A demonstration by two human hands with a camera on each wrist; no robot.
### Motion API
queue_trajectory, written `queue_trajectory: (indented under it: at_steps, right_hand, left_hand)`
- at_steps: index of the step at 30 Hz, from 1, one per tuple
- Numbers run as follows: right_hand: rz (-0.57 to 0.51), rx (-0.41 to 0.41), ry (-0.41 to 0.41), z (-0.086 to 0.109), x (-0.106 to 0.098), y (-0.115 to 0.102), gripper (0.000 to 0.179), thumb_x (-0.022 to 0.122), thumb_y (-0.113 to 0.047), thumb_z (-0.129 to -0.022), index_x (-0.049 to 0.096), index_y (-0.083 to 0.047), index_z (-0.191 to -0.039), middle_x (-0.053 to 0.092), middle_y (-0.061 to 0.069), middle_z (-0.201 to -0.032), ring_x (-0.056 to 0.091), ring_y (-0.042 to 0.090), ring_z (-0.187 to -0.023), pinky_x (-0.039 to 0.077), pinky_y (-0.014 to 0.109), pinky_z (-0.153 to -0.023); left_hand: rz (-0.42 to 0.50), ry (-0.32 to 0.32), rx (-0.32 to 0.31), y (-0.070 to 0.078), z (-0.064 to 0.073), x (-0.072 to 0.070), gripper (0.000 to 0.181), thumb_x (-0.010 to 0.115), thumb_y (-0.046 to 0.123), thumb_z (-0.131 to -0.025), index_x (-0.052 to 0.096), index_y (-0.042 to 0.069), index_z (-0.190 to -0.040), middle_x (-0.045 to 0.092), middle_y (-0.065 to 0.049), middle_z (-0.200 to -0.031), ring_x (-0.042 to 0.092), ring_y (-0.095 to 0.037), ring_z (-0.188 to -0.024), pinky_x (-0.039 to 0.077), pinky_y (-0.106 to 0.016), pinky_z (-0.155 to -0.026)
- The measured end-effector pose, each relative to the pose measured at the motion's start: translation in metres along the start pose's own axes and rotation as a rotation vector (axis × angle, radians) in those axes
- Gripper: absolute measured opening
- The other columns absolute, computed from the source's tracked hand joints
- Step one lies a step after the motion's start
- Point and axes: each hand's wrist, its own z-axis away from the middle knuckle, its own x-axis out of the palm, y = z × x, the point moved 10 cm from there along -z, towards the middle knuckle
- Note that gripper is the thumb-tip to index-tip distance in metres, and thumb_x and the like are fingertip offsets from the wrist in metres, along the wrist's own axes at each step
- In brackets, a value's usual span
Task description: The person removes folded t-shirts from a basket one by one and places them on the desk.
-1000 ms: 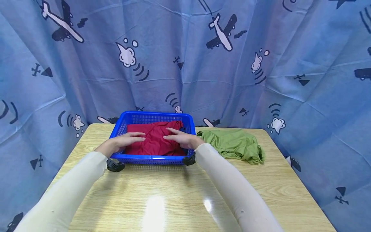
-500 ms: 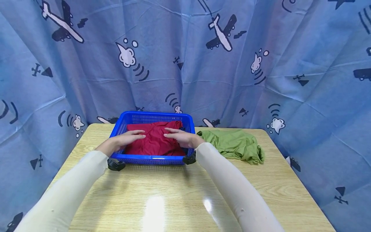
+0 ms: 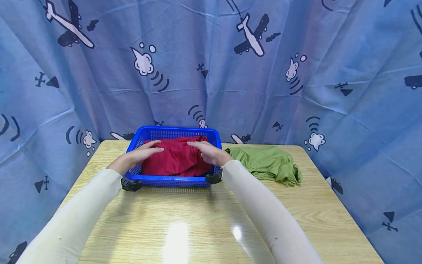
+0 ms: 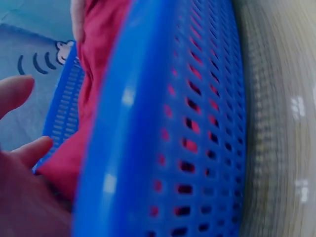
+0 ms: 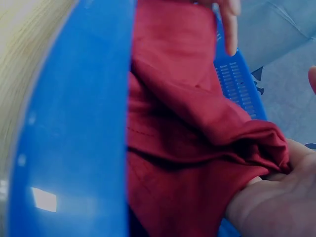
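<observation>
Inside a blue plastic basket (image 3: 184, 181) lies a bunched red cloth (image 3: 173, 161) with stitched seams. My left hand (image 3: 137, 155) is at its left end, thumb and a finger extended over it. In the left wrist view, the thumb stands apart from the cloth beside the basket's rim (image 4: 131, 98). At the right end, my right hand (image 3: 212, 153) reaches in with the thumb raised. The right wrist view shows its fingers tucked under the cloth's folds (image 5: 197, 118), their tips hidden, palm up with the thumb apart.
A crumpled green cloth (image 3: 263, 163) lies right of the basket on the wooden table (image 3: 204, 220). Something dark shows under the red cloth at the basket's right. A blue curtain (image 3: 184, 73) with airplane prints hangs close behind the table.
Both hands have risen slightly and shifted toward the back. Between them the red cloth has bunched up and risen a little at its right end. The basket and green cloth stay put.
</observation>
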Motion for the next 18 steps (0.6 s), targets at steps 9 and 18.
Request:
queue_trajectory:
  at_steps: [9,18]
  right_hand:
    - [0.020,-0.021,-0.015,0.000,0.002,0.001,0.060,0.050,-0.032,-0.105,0.036,-0.007,-0.157,0.019,0.004,-0.170,0.008,0.026,-0.159,0.002,0.046,-0.130]
    - [0.007,-0.005,0.004,0.000,-0.003,0.005,0.061,0.052,-0.033,-0.104,0.035,-0.008,-0.157,0.020,0.003,-0.169,0.011,0.025,-0.159,0.004,0.046,-0.130]
  left_hand:
    - [-0.153,-0.052,-0.067,-0.011,-0.003,0.008,0.079,0.048,0.037,-0.105,0.002,0.010,-0.164,0.000,-0.026,-0.168,0.002,-0.047,-0.155,0.014,-0.066,-0.124]
    - [0.273,-0.014,0.014,0.012,-0.016,0.009,0.072,0.046,0.032,-0.107,0.006,0.014,-0.164,0.016,-0.020,-0.168,0.025,-0.043,-0.152,0.026,-0.056,-0.124]
